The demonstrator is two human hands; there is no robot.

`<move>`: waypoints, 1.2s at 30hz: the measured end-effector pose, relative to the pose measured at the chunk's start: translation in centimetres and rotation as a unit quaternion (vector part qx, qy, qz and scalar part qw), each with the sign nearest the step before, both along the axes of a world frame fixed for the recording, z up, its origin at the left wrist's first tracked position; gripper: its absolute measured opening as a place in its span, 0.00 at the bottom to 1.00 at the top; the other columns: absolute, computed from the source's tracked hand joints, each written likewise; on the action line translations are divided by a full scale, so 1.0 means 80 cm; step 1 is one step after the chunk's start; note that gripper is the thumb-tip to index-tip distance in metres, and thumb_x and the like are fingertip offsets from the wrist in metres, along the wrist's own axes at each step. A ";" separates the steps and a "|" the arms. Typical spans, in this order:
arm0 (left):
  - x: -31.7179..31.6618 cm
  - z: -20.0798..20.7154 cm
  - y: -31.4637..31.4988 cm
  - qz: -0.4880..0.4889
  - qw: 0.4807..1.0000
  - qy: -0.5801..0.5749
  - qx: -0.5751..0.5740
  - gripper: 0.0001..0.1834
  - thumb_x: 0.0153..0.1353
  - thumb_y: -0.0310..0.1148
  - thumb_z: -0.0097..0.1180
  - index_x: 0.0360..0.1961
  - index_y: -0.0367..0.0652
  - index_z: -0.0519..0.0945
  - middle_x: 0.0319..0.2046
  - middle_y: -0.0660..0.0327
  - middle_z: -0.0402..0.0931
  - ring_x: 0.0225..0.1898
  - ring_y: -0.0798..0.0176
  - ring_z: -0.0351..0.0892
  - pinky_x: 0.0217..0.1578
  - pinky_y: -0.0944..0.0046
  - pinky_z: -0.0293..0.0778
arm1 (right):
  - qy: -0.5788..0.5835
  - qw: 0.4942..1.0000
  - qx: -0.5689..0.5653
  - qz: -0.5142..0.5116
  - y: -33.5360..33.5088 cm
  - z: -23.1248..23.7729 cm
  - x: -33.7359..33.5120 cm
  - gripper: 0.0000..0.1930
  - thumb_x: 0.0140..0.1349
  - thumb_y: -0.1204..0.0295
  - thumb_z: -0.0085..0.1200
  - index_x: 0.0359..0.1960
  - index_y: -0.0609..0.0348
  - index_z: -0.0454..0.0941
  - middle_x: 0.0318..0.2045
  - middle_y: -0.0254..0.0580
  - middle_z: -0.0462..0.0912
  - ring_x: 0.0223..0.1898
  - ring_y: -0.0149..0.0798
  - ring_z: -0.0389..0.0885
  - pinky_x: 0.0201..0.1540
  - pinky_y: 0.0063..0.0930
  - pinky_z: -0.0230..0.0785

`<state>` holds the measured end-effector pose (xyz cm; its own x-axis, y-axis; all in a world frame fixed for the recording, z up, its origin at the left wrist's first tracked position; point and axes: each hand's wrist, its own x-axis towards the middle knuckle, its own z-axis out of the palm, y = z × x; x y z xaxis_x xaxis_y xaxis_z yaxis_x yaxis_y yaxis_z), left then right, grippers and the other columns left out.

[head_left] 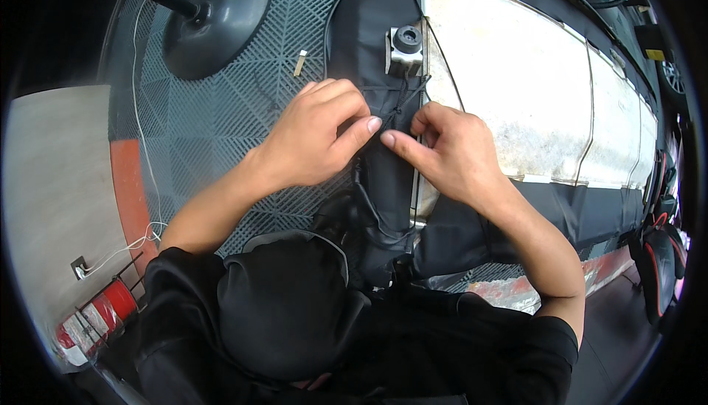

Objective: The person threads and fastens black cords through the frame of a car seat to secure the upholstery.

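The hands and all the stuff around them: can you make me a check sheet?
Surface: grey grid floor mat.
Job's things: black fabric cover with thin black cord; small grey block with black knob above the cord.
Clutter: small pale strip on the mat.
Grippers: left hand and right hand both pinch the cord.
Cables: white wire runs along the mat's edge.
Surroundings: round dark stand base; long pale panel; red cylinder, lower left.

Small yellow label (655, 54) (rectangular) on dark gear, upper right.
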<state>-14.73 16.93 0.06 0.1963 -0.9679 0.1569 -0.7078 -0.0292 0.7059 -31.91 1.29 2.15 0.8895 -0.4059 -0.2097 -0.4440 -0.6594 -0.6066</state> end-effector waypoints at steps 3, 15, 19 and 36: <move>-0.001 -0.004 0.004 -0.013 1.000 0.019 -0.019 0.09 0.63 0.32 0.60 0.31 0.38 0.77 0.32 0.57 0.76 0.35 0.54 0.76 0.39 0.57 0.70 | -0.025 1.000 -0.010 -0.004 0.006 -0.006 0.003 0.16 0.61 0.59 0.62 0.28 0.59 0.78 0.21 0.46 0.81 0.26 0.49 0.83 0.31 0.41 0.75; -0.006 0.027 -0.002 -0.074 0.995 0.065 0.000 0.10 0.63 0.32 0.63 0.31 0.37 0.78 0.26 0.58 0.76 0.29 0.56 0.76 0.33 0.60 0.71 | -0.110 0.993 -0.005 -0.031 0.015 -0.011 -0.005 0.15 0.58 0.65 0.66 0.39 0.58 0.76 0.25 0.42 0.79 0.27 0.47 0.81 0.32 0.39 0.74; -0.010 0.023 -0.001 -0.088 0.994 0.055 -0.020 0.09 0.61 0.32 0.64 0.29 0.38 0.78 0.26 0.58 0.76 0.28 0.55 0.76 0.33 0.58 0.71 | -0.079 0.997 -0.013 -0.011 0.010 -0.017 -0.004 0.15 0.58 0.66 0.66 0.42 0.58 0.75 0.26 0.41 0.79 0.29 0.47 0.82 0.32 0.40 0.74; 0.014 0.038 -0.015 -0.056 0.997 -0.008 -0.060 0.12 0.63 0.27 0.55 0.46 0.37 0.81 0.43 0.53 0.81 0.45 0.51 0.82 0.48 0.56 0.77 | -0.272 0.944 -0.137 0.129 0.041 -0.048 -0.023 0.15 0.52 0.75 0.66 0.43 0.55 0.82 0.34 0.34 0.77 0.34 0.37 0.78 0.39 0.34 0.65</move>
<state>-13.64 15.71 3.11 0.0848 -0.9578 0.2745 -0.7127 0.1342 0.6885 -33.76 4.60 -1.71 0.9121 -0.1348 0.3873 0.0796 -0.8683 -0.4897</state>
